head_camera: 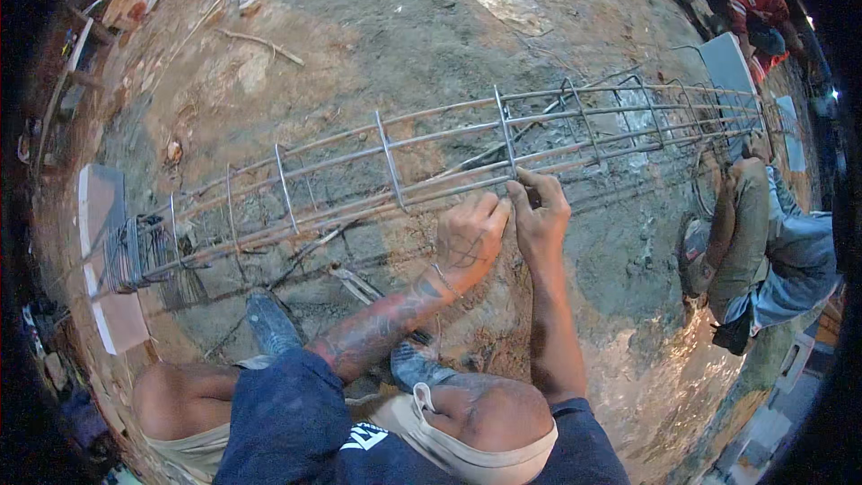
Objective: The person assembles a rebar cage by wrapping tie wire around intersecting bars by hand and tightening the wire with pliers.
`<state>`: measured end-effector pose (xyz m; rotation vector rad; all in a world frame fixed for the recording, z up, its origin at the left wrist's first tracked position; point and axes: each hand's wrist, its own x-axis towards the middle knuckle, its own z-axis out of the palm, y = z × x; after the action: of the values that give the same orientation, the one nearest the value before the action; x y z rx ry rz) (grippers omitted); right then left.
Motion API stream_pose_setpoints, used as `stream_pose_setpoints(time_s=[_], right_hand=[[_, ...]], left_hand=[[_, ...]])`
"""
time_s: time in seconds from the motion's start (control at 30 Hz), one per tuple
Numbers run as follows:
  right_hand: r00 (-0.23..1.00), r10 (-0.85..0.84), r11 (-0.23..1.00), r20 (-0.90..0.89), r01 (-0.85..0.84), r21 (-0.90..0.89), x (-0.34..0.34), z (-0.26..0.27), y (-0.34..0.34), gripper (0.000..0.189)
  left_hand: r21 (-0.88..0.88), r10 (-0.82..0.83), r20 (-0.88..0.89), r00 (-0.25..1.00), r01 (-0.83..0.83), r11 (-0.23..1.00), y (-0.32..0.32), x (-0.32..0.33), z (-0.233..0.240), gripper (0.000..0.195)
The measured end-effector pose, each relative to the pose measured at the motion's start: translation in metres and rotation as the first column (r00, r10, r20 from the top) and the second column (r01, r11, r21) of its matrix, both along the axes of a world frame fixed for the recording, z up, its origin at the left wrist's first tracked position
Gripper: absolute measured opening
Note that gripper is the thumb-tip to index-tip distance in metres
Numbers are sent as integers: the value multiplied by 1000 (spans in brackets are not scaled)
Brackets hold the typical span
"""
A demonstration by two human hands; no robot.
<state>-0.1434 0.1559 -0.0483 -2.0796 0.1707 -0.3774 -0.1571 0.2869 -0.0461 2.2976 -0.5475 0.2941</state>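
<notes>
A long cage of steel reinforcing bars runs across the view, with square wire stirrups spaced along it. My right hand pinches at the lower corner of one stirrup, thumb and forefinger against the near bar. Close beside it, my left hand has its fingers bent together just below the same bar; whether it holds a thin tie wire is too small to tell. Several stirrups are bunched at the cage's left end. Below my left forearm's upper side lies a pincer-like metal tool on the ground.
White blocks stand at the left end of the cage and another block at its right end. One person crouches at the right; another in red bends farther back. A stick lies on the dirt.
</notes>
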Motion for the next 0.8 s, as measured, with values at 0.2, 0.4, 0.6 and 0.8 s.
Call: stream_pose_setpoints(time_s=[0.2, 0.4, 0.6, 0.8], right_hand=[[998, -49, 999, 31, 48, 17, 1, -20, -4, 24], [992, -55, 998, 111, 56, -7, 4, -20, 2, 22], [996, -67, 996, 61, 63, 59, 4, -23, 0, 21], [998, -58, 994, 9, 57, 89, 4, -15, 6, 20]], left_hand=[[-465, 133, -510, 850, -403, 788, -37, -50, 9, 20], [-511, -467, -761, 449, -860, 6, -41, 12, 2, 19], [-262, -703, -577, 415, -910, -322, -28, 26, -17, 17], [-401, -652, -576, 493, -865, -301, -23, 21, -36, 10]])
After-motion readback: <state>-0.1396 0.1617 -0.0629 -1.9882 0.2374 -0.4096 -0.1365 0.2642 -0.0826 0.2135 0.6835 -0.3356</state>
